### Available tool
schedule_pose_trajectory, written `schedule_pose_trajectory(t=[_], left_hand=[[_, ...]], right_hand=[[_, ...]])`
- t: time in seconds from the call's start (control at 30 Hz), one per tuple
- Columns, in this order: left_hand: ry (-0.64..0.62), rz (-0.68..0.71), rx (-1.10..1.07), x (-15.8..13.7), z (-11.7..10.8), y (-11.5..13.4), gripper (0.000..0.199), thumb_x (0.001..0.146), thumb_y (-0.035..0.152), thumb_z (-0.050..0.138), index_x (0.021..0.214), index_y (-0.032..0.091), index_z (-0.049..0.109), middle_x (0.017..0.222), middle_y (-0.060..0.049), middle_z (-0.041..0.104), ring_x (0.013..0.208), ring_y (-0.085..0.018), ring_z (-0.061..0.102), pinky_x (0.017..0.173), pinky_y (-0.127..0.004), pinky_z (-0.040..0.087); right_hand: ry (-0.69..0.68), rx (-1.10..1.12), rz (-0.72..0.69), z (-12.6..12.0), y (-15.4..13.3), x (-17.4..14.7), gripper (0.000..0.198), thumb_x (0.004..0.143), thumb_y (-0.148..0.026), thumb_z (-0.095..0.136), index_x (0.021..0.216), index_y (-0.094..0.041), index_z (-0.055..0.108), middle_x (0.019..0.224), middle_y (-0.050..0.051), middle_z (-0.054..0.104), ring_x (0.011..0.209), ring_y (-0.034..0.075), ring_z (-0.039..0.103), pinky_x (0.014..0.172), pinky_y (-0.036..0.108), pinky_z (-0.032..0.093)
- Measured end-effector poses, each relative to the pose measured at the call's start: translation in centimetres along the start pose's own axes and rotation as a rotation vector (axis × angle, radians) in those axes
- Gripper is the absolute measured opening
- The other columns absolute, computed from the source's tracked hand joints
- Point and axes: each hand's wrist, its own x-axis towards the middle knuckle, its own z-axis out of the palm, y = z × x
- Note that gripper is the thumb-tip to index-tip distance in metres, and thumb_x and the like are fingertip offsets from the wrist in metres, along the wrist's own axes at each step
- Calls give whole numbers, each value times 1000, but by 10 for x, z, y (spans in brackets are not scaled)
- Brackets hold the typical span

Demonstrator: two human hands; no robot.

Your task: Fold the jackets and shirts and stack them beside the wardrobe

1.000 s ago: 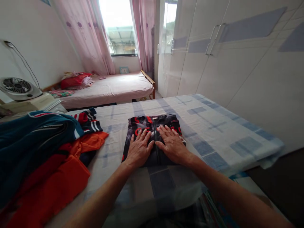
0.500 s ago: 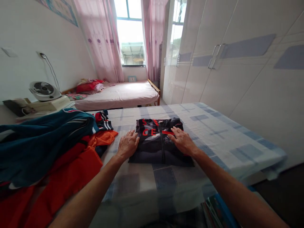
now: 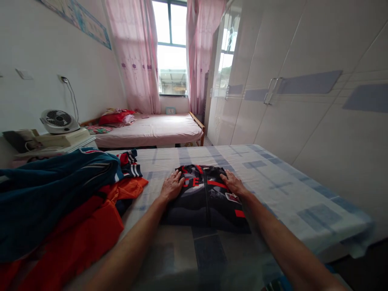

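Note:
A folded black and grey zip-up jacket with red lettering lies on the checked cloth in front of me. Its zipper runs down the middle, and a small badge and a red patch show on its right half. My left hand rests flat on the jacket's upper left edge, fingers stretched forward and partly covering the letters. On the opposite side, my right hand touches the upper right edge with its fingers extended. Neither hand grasps the fabric.
A heap of clothes lies at left: a teal jacket over orange-red garments. The blue and white checked cloth covers the surface. Beyond stand a fan and a pink-covered bed; a white wardrobe lines the right.
The view has shifted, so the jacket sits lower in it. My right hand has moved outward to the jacket's edge, uncovering the badge and red patch. My left hand stays at the left edge.

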Motion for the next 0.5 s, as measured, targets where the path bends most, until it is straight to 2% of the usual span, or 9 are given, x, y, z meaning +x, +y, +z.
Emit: schedule_pose_trajectory(t=[0.07,0.13,0.2,0.27,0.33,0.43,0.5], left_hand=[[-6,-18,-79,-9,-13,1,48,89,33,37,131,11,48,146,-16,38,137,-23,30,110,-40,26],[-18,-39,-167,-23,-28,2,51,88,35,39,132,9,47,142,-16,44,133,-21,39,107,-34,31],[-32,-65,-245,-44,-42,3,57,88,40,39,135,8,42,138,-17,48,123,-22,51,100,-32,40],[-30,-112,-355,-66,-50,2,64,87,45,40,138,7,37,138,-19,48,116,-24,56,93,-32,46],[-32,-207,-532,-85,-52,2,67,84,48,46,138,8,37,139,-20,46,118,-26,55,92,-33,47],[-47,-373,-784,-103,-46,-1,68,79,45,57,135,10,41,137,-19,49,122,-27,51,97,-34,43],[-43,-422,-847,-107,-43,-4,69,78,45,60,135,10,42,135,-19,50,121,-26,51,98,-34,42]], right_hand=[[20,133,88,-15,1,-9,59,91,-48,28,132,-8,45,141,19,42,133,25,36,105,42,32],[36,251,142,-29,3,-24,57,91,-47,29,129,-9,47,137,19,48,128,25,44,100,42,40],[9,526,221,-39,5,-46,48,88,-48,38,119,-14,53,125,15,59,113,24,57,90,40,49],[-44,908,321,-43,5,-69,35,80,-43,56,104,-18,59,109,11,67,97,23,65,81,37,54],[-51,1210,420,-43,4,-89,28,71,-32,69,94,-20,59,98,8,70,90,21,67,77,34,55],[1,1363,510,-42,1,-109,26,67,-20,72,89,-21,58,90,5,71,84,18,68,69,30,57],[-17,1433,524,-44,-2,-118,20,70,-19,71,86,-20,58,92,6,71,84,18,68,66,30,57]])
